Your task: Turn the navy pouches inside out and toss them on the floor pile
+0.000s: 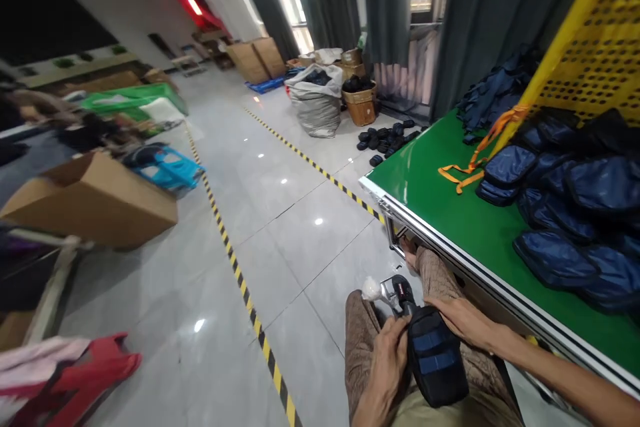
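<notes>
A small black pouch (pixel 437 360) with dark blue bands across its front rests over my lap. My left hand (pixel 390 350) is closed on its upper left edge, fingers bent against the fabric. From the right, my right hand (pixel 460 321) reaches to the top right edge of the pouch, its fingertips at that edge and partly hidden. Just beyond the pouch, a dark foot-like shape and a metal frame with a whitish wrapped bundle (pixel 371 289) show between my knees.
On my right runs a green-topped table (pixel 425 163), with a pile of blue pouches (pixel 555 260) and a yellow perforated crate (pixel 590 47). A white sack (pixel 315 107) and black pouches (pixel 383 139) lie on the floor ahead. Left stands a cardboard box (pixel 110 200).
</notes>
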The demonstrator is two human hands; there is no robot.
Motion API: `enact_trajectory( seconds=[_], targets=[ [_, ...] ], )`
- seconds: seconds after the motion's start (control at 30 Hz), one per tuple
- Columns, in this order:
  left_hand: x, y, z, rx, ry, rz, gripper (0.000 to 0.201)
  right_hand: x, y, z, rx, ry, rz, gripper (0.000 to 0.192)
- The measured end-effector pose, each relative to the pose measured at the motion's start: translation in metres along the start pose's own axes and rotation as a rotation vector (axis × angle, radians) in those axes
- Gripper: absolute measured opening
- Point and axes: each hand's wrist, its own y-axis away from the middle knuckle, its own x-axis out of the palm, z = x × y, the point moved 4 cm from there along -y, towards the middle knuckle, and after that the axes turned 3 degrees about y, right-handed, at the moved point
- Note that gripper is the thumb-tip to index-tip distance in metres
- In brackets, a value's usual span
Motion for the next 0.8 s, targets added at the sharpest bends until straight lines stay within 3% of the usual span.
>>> enact_trajectory(
  seconds=[0.1, 0.2, 0.3, 0.4, 0.47, 0.53, 0.6, 0.7, 0.8],
  targets=[
    [-0.01, 0.002, 0.006, -0.075, 0.138, -0.069, 0.047, -0.018, -0.018, 0.029, -0.088, 0.129, 0.071, 0.025],
    [-0.032, 0.001, 0.02, -0.222, 0.22, -0.242, 0.067, -0.054, -0.055, 0.058, -0.146, 0.087, 0.007, 0.022],
    [-0.052, 0.0, 0.031, -0.319, 0.265, -0.374, 0.083, -0.111, -0.092, 0.068, -0.177, -0.112, -0.39, 0.044],
    [-0.057, 0.001, 0.031, -0.3, 0.296, -0.414, 0.087, -0.161, -0.099, 0.045, -0.175, -0.202, -0.696, 0.072],
    [-0.05, 0.004, 0.029, -0.286, 0.309, -0.42, 0.085, -0.184, -0.083, 0.014, -0.058, 0.05, -0.785, 0.082],
    [-0.036, 0.006, 0.026, -0.293, 0.332, -0.386, 0.087, -0.2, -0.052, -0.024, 0.185, 0.407, -0.804, 0.079],
    [-0.018, 0.007, 0.023, -0.327, 0.359, -0.308, 0.095, -0.21, -0.013, -0.062, 0.472, 0.628, -0.803, 0.077],
    [0.007, 0.007, 0.02, -0.379, 0.357, -0.153, 0.104, -0.217, 0.038, -0.1, 0.711, 0.694, -0.795, 0.058],
    [0.027, 0.007, 0.013, -0.372, 0.306, 0.022, 0.1, -0.216, 0.064, -0.109, 0.701, 0.651, -0.799, 0.044]
  ],
)
